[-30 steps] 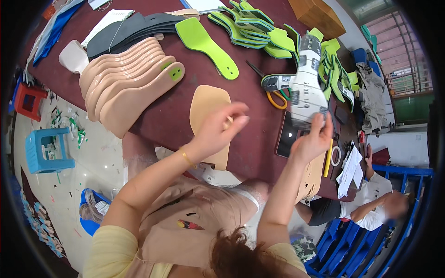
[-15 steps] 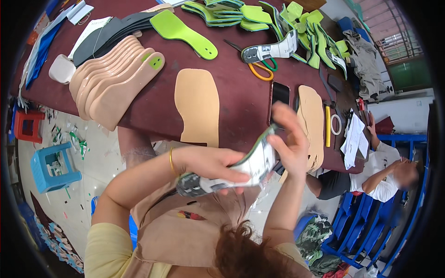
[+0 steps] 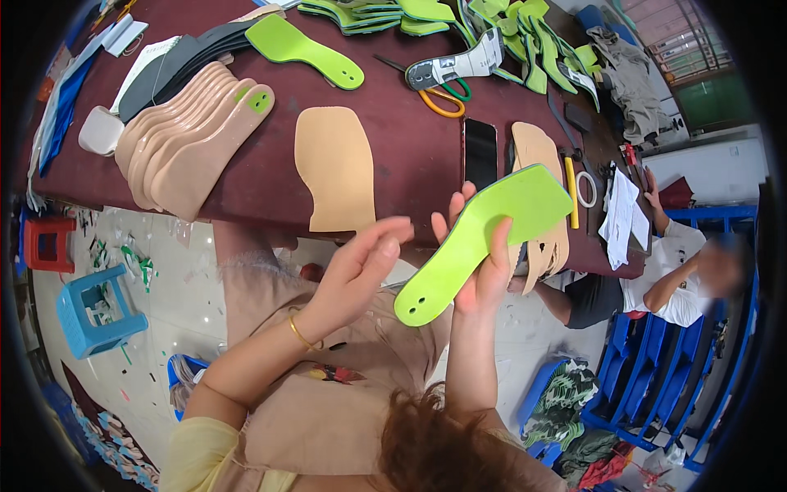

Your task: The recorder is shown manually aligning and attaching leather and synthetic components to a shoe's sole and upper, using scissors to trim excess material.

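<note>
A bright green insole-shaped sole piece [image 3: 459,254] with two small holes at its narrow end rests in my right hand [image 3: 489,275], green face up. The thumb lies over its near edge and the other fingers are beneath or behind it. My left hand [image 3: 365,266] is off the piece, to its left, with fingers stretched and nothing in them. Beyond, flat on the dark red table [image 3: 246,152], lies a tan insole sheet [image 3: 338,168]. A stack of tan sheets [image 3: 543,238] sits partly behind the green piece.
Glossy beige sole forms [image 3: 197,135] stand nested at the left. Another green sole piece [image 3: 303,51], scissors [image 3: 443,100] and a pile of green soles [image 3: 525,41] lie farther back. A phone [image 3: 479,152] and yellow-handled tool [image 3: 571,193] are right. A person [image 3: 656,283] sits beyond.
The sole piece has been turned from its white and grey patterned side to its green side. My left hand has let go of it; my right hand now holds it.
</note>
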The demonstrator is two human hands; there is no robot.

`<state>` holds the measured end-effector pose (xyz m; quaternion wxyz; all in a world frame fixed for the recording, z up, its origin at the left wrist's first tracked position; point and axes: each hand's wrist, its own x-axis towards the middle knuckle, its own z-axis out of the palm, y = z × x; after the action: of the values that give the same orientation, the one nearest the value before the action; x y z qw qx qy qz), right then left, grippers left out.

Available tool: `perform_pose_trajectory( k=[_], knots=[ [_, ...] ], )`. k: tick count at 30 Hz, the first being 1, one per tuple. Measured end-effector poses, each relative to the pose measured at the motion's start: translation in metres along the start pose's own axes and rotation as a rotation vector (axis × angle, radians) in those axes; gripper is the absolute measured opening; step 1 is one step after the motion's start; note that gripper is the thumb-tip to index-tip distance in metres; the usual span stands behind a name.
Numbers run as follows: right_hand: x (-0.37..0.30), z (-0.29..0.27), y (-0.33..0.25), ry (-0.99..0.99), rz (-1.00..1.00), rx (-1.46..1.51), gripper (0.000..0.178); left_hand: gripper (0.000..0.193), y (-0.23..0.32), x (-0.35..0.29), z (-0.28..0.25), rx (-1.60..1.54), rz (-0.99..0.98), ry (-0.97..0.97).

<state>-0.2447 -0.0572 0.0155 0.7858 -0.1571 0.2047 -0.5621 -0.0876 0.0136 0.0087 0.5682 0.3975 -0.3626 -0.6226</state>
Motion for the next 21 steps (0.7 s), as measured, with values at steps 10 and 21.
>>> perform_pose_trajectory(
  k=[10, 21],
  knots=[
    [-0.001, -0.001, 0.019, -0.286, 0.187, 0.015, 0.066, 0.033, -0.001, -0.017, -0.012, -0.338, -0.437, -0.286],
    [-0.006, -0.009, 0.023, 0.018, 0.041, 0.041, 0.044, 0.015, -0.016, -0.023, -0.023, 0.433, -0.269, -0.193]
  ],
)
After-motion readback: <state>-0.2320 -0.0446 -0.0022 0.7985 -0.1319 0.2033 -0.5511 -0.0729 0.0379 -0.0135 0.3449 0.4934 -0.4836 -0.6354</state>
